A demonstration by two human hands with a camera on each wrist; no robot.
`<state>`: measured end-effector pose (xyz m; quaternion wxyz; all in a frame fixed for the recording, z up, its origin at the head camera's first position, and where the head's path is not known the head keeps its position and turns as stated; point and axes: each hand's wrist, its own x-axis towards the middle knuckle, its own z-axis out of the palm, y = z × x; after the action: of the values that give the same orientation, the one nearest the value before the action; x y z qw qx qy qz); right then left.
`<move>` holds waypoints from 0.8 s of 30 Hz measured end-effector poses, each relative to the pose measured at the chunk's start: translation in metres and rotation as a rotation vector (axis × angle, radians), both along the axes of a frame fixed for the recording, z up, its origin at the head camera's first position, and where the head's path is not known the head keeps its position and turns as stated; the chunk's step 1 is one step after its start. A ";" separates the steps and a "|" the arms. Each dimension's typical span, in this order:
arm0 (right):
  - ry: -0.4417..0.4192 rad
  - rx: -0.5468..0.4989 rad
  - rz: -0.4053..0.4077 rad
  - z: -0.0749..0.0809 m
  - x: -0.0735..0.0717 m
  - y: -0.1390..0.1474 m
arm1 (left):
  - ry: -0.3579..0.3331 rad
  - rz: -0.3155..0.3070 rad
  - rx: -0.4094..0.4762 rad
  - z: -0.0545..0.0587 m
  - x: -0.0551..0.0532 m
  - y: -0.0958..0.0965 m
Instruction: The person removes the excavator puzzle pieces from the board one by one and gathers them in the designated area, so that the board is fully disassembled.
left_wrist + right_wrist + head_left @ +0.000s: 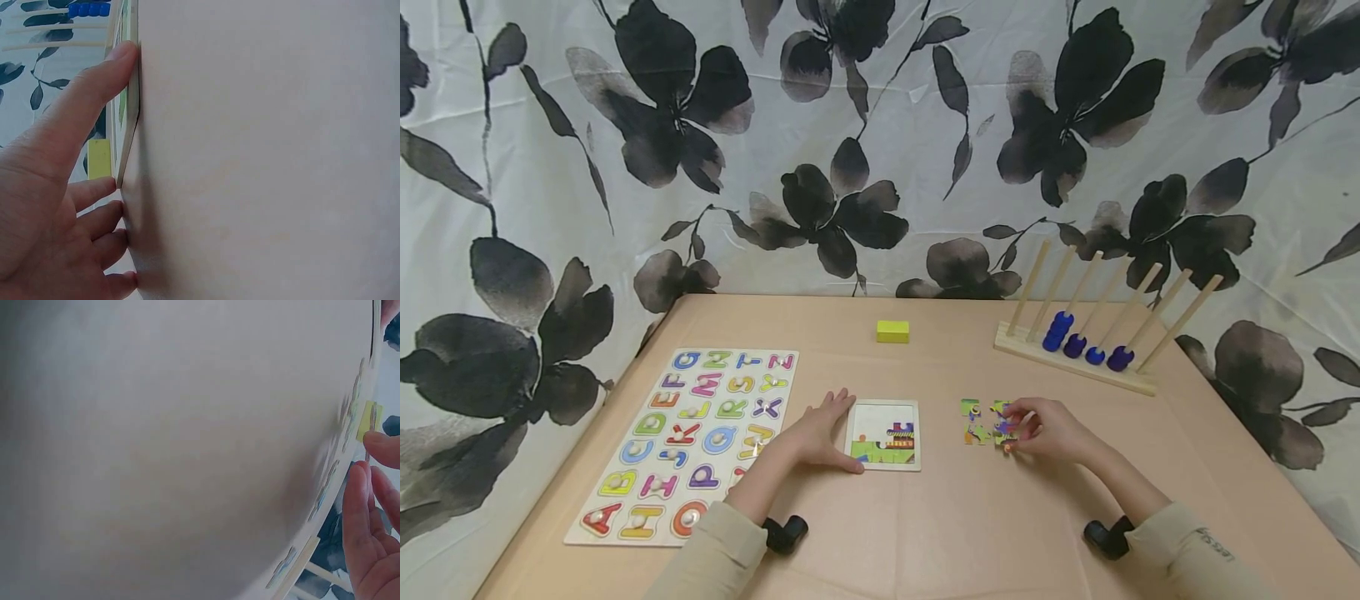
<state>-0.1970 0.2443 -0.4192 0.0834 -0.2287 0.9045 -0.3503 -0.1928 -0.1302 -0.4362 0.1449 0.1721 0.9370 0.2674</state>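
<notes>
My left hand (pixel 816 433) lies spread at the left side of a small white-framed jigsaw puzzle tray (pixel 883 402). Its thumb touches the tray's lower edge, as the left wrist view also shows from low down. Inside the tray, a picture of green ground and a red-and-purple train (pixel 900 435) fills the lower part, with white above. Over on the right, my right hand (pixel 1045 429) pinches a thin jigsaw piece (pixel 373 417) between thumb and fingertips. Several loose jigsaw pieces (pixel 972 417) in green, yellow and purple lie close by, some partly behind the fingers.
An alphabet puzzle board (pixel 651 400) with colourful knobbed letters lies to the left, partly under the left forearm. A yellow block (pixel 892 332) sits toward the back. At the back right stands a wooden peg abacus (pixel 1075 358) with blue beads. Floral cloth (pixel 955 150) hangs behind the table.
</notes>
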 end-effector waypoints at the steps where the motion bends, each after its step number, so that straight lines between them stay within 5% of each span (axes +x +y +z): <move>1: -0.008 0.001 -0.004 -0.001 -0.001 0.001 | 0.001 0.000 0.001 0.000 0.000 0.000; 24: -0.035 0.076 -0.024 -0.007 -0.006 0.007 | -0.005 0.003 -0.001 0.000 0.001 0.000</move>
<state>-0.2029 0.2516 -0.4266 0.1037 -0.2081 0.9182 -0.3206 -0.1916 -0.1302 -0.4358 0.1468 0.1702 0.9369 0.2676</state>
